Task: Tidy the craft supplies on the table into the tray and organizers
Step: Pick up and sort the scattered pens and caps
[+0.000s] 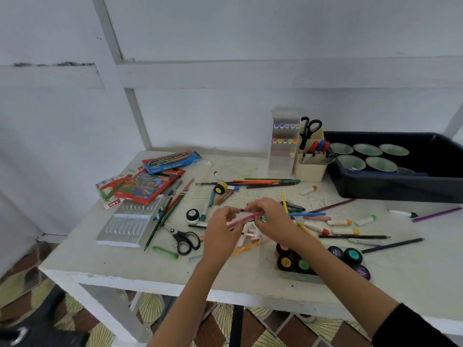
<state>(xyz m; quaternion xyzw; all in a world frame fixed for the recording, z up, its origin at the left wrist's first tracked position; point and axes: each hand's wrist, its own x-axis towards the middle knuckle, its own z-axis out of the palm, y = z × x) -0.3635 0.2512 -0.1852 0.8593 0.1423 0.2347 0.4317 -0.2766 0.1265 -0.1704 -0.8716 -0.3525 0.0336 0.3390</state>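
Both hands gather a pink pen [244, 218] above the cluttered middle of the surface [125, 261].

The left hand [220, 231] pinches the pen's near end between thumb and curled fingers. The right hand [274, 221] curls its fingers round the far end, probably to square it up or bundle it before carrying it off; blur hides whether the right hand holds more than this one pen. The pen is lifted just clear of the loose markers and crayons under it. It is well apart from the cream holder [310, 171] and the clear organizer [281, 161] at the back, where pens already stand upright. The black tray [390, 189] beside them holds cups. Most supplies lie scattered, so the tidying looks barely begun.
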